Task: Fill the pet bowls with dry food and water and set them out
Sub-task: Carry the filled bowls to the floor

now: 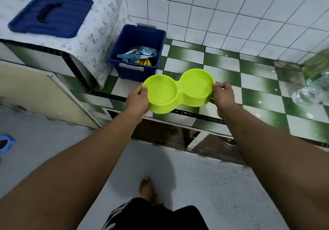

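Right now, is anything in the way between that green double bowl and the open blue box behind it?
Nothing visible. The lime-green plastic double bowl, gripped at each end by the left hand and right hand, is just in front of the open blue plastic box; only bare checkered tile lies between.

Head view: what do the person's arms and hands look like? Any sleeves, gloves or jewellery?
The left forearm and right forearm are bare all the way to the frame edge, and no sleeves show. The left hand and right hand wear no gloves, and no watch, bracelet or ring is visible. Below them are dark shorts with a white print.
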Motion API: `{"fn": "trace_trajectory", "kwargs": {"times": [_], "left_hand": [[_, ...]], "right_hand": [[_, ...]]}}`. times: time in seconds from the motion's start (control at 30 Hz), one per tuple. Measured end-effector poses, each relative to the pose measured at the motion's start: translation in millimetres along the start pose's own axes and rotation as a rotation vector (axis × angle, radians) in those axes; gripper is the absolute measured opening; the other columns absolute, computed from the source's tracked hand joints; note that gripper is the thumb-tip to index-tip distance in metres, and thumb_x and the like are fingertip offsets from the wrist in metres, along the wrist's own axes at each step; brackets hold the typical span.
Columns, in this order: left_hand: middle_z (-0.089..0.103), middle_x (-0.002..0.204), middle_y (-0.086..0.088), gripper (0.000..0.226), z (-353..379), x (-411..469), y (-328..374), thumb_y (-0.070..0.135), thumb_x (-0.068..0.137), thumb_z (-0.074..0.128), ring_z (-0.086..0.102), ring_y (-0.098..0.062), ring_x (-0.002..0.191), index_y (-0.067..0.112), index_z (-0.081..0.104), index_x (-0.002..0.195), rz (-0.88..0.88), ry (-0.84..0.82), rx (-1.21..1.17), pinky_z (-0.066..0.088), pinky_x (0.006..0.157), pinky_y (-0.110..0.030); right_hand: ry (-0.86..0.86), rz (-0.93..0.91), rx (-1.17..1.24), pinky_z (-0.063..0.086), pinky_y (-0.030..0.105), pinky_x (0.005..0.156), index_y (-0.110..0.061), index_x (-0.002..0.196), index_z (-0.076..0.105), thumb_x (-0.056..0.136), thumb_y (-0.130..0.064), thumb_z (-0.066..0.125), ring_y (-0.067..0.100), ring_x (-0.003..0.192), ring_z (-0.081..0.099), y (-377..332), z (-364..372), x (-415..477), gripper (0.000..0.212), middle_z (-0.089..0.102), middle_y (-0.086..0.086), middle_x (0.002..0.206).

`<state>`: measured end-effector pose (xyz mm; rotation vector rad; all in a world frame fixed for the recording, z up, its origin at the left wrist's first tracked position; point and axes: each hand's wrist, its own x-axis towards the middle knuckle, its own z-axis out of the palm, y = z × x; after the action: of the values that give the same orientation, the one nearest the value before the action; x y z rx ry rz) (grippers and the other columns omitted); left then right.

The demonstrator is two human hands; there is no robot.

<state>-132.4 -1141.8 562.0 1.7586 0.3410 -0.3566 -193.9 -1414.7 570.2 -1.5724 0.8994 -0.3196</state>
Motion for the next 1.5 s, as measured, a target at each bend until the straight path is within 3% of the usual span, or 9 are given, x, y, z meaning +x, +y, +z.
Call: {"fn": "trace_trajectory", "kwargs": {"times": [0.07, 0.2, 0.37, 0.6, 0.77, 0.9, 1.1, 1.27, 1.5], "left_hand": [[0.059, 0.137, -0.002, 0.043, -17, -7, -11, 0.048, 0.106, 0.044, 0.059, -0.025, 0.111, 0.033, 0.056, 0.145, 0.035, 0.047, 0.004, 0.055, 0.069, -0.033], [0.058, 0.145, -0.003, 0.047, -64, -29, -37, 0.054, 0.104, 0.044, 0.057, -0.029, 0.126, 0.035, 0.055, 0.146, 0.073, 0.153, 0.056, 0.053, 0.102, -0.051], [0.064, 0.134, -0.012, 0.059, -132, -56, -65, 0.066, 0.091, 0.041, 0.061, -0.041, 0.120, 0.033, 0.062, 0.135, 0.072, 0.281, 0.063, 0.054, 0.098, -0.062], [0.070, 0.123, -0.012, 0.051, -245, -97, -106, 0.061, 0.091, 0.043, 0.065, -0.041, 0.114, 0.036, 0.066, 0.129, 0.091, 0.488, -0.014, 0.056, 0.093, -0.060], [0.069, 0.131, -0.005, 0.047, -334, -115, -139, 0.051, 0.101, 0.046, 0.065, -0.031, 0.118, 0.028, 0.064, 0.138, 0.100, 0.609, -0.078, 0.056, 0.097, -0.054], [0.072, 0.125, -0.005, 0.059, -410, -125, -164, 0.065, 0.091, 0.043, 0.067, -0.034, 0.113, 0.032, 0.064, 0.136, 0.087, 0.660, -0.103, 0.057, 0.094, -0.057], [0.070, 0.131, -0.005, 0.046, -521, -139, -199, 0.048, 0.104, 0.046, 0.065, -0.028, 0.119, 0.025, 0.062, 0.140, 0.082, 0.737, -0.110, 0.056, 0.098, -0.050], [0.073, 0.122, -0.001, 0.041, -611, -140, -225, 0.044, 0.103, 0.046, 0.066, -0.023, 0.116, 0.027, 0.067, 0.135, 0.074, 0.836, -0.052, 0.053, 0.098, -0.036], [0.070, 0.104, 0.004, 0.038, -708, -132, -257, 0.037, 0.103, 0.048, 0.063, -0.016, 0.104, 0.017, 0.072, 0.125, 0.018, 1.008, -0.091, 0.045, 0.084, -0.023]], "right_hand": [[-0.044, -0.020, -0.017, 0.052, 0.058, 0.091, -0.025, 0.075, 0.047, 0.080, -0.034, 0.057, 0.024, 0.081, 0.053, 3, 9, -15, 0.015, 0.055, 0.001, 0.081], [-0.131, -0.041, -0.056, 0.054, 0.058, 0.087, -0.027, 0.075, 0.051, 0.075, -0.039, 0.058, 0.023, 0.079, 0.056, 10, 31, -48, 0.015, 0.058, 0.000, 0.080], [-0.264, -0.053, -0.052, 0.057, 0.051, 0.078, -0.029, 0.073, 0.053, 0.079, -0.037, 0.062, 0.027, 0.083, 0.060, 9, 74, -98, 0.013, 0.064, 0.007, 0.089], [-0.497, -0.080, -0.093, 0.058, 0.052, 0.081, -0.025, 0.085, 0.059, 0.080, -0.037, 0.066, 0.028, 0.087, 0.063, 8, 164, -177, 0.015, 0.067, 0.009, 0.097], [-0.663, -0.087, -0.094, 0.059, 0.046, 0.087, -0.022, 0.118, 0.061, 0.091, -0.029, 0.065, 0.022, 0.101, 0.067, 5, 244, -241, 0.028, 0.067, 0.004, 0.116], [-0.748, -0.089, -0.096, 0.060, 0.044, 0.084, -0.021, 0.129, 0.061, 0.094, -0.023, 0.063, 0.023, 0.099, 0.070, 4, 307, -295, 0.036, 0.069, 0.005, 0.117], [-0.852, -0.070, -0.116, 0.057, 0.046, 0.090, -0.016, 0.136, 0.058, 0.094, -0.020, 0.061, 0.029, 0.108, 0.067, 12, 402, -378, 0.041, 0.066, 0.012, 0.124], [-0.963, -0.017, -0.137, 0.054, 0.025, 0.062, -0.012, 0.136, 0.056, 0.100, -0.011, 0.053, 0.017, 0.087, 0.064, 18, 486, -443, 0.036, 0.066, 0.008, 0.111], [-1.203, -0.045, -0.228, 0.052, 0.022, 0.057, -0.014, 0.134, 0.058, 0.098, -0.015, 0.055, 0.025, 0.096, 0.057, 33, 625, -497, 0.037, 0.063, 0.011, 0.116]]}}
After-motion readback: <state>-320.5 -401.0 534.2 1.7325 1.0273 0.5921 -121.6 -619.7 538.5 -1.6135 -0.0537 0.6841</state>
